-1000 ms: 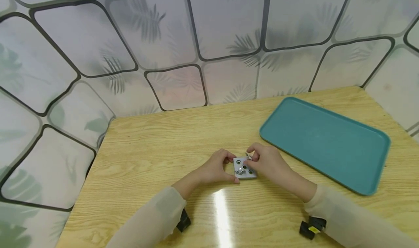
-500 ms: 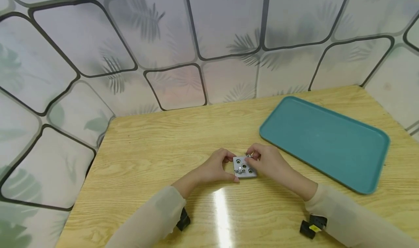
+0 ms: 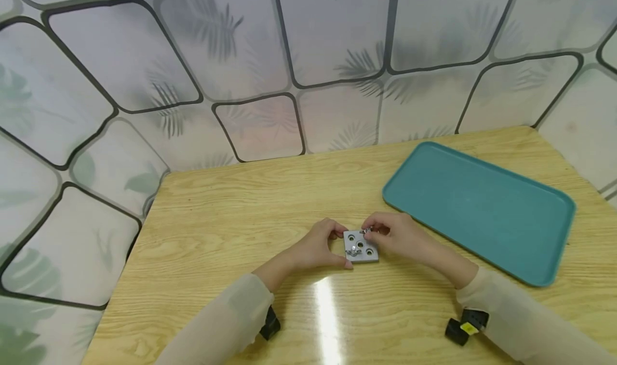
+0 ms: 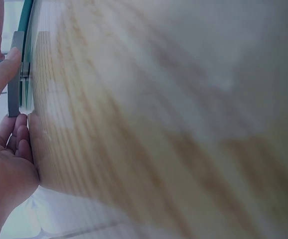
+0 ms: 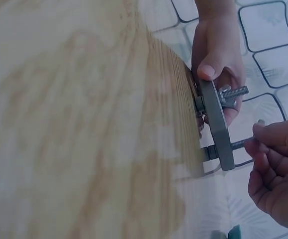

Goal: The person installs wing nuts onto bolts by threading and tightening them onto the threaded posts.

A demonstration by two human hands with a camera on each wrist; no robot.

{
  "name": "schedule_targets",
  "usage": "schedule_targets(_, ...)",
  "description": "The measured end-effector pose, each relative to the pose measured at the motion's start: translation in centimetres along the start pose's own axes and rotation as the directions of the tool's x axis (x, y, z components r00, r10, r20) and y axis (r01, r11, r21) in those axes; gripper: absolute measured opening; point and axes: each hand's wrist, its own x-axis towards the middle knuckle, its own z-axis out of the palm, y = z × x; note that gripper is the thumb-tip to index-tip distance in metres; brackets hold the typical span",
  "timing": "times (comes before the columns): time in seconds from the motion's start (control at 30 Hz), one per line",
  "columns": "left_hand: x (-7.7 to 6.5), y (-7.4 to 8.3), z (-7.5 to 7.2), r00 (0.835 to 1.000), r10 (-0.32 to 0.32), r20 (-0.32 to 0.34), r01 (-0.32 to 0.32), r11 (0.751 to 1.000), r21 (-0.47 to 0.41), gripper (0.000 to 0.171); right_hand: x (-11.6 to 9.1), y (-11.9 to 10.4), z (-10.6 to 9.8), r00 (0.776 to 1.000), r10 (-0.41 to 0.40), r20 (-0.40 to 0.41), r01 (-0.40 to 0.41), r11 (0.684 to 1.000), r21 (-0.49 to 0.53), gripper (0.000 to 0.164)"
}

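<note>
Pinching a wing nut (image 3: 365, 230) at 1 bolt (image 5: 238, 145), right hand (image 3: 398, 236); gripping the metal plate (image 5: 216, 124) by its edges, left hand (image 3: 315, 246).

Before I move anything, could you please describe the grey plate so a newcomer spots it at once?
In the head view, find the teal tray on the wooden table, then look lower left. Between the left hand and right hand sits a small, squarish grey plate. Unlike the tray, it has three open holes in a diagonal row and a wing nut by its near-left corner.

The right hand (image 3: 396, 237) has shifted slightly rightward, its sleeve cuff (image 3: 471, 283) moving outward with it.
</note>
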Motion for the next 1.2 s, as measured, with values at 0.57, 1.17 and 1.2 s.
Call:
schedule_targets(0.57,0.0,0.2,0.0,1.0,-0.005,0.006,0.005,1.0,-0.017,0.065,0.7,1.8,-0.9,0.98,-0.188,0.063,0.185,0.981,0.048,0.011)
schedule_targets(1.17,0.0,0.1,0.0,1.0,-0.013,0.006,0.013,1.0,-0.021,0.066,0.6,1.9,0.1,0.998,-0.047,-0.044,0.053,0.99,0.134,0.012)
schedule_targets(1.2,0.0,0.1,0.0,1.0,-0.011,0.004,0.011,1.0,-0.02,0.065,0.4,1.6,0.3,0.998,-0.022,-0.06,0.029,0.992,0.12,0.013)
